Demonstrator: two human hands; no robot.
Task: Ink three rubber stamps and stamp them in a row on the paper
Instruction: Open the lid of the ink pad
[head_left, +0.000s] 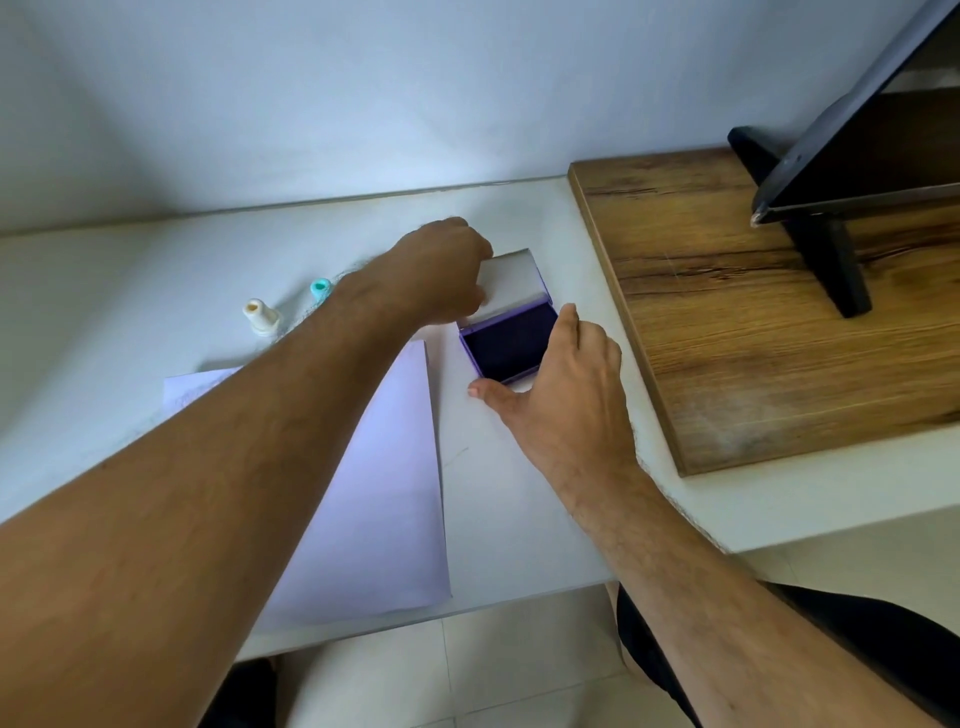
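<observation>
Ink pad lies open right of the paper. Right hand, fingers spread, steadies its base; left hand curls at the lid, possibly holding a stamp. Keep base pinned; press squarely. Two stamps stand far left.

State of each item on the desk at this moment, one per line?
ink pad: lid open, ink exposed
left hand: on the lid, grip unclear
right hand: steadying the base
cream stamp: upright, untouched
teal stamp: untouched
paper: flat
</observation>
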